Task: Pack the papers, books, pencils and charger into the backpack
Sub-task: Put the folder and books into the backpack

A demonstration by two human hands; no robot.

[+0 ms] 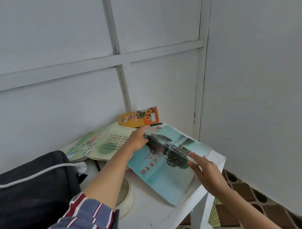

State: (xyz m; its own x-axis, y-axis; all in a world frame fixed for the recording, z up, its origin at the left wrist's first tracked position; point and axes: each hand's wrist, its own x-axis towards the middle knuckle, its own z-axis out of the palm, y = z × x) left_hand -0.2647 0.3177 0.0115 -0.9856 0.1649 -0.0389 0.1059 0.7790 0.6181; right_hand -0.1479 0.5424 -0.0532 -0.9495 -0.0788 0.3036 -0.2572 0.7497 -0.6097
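— What is seen of the room?

— A white panelled wall [52, 40] fills the upper frame, and a patterned floor [241, 193] is shown at the lower right. A white bench [153, 212] is set into the corner.

— Where is the teal book [161, 176] found?

— Right of centre on the bench. It is opened cover-up with its spine raised like a ridge, and its near corner is carried past the bench's edge.

— How is it held?

— The far end of the spine is gripped by the left hand [137, 139], whose fingers are curled over it. The right hand [207, 171] is laid against the near end with its fingers almost straight. Whether the spine is pinched there cannot be told.

— And the backpack [27, 194]?

— It is seen at the left edge, dark and slumped on the bench. A white cord [34, 175] is draped across its top and ends in a white plug beside it.

— What else is shown on the bench?

— An open book [105, 142] with green pictures is spread left of centre, partly covered by the left forearm. An orange packet [139, 117] is propped against the wall at the back, and a green pencil [156, 124] is laid just in front of it, close to the left hand. A white roll [127, 200] is partly hidden under the left arm, which is clothed in a striped sleeve [82, 222] at the lower left.
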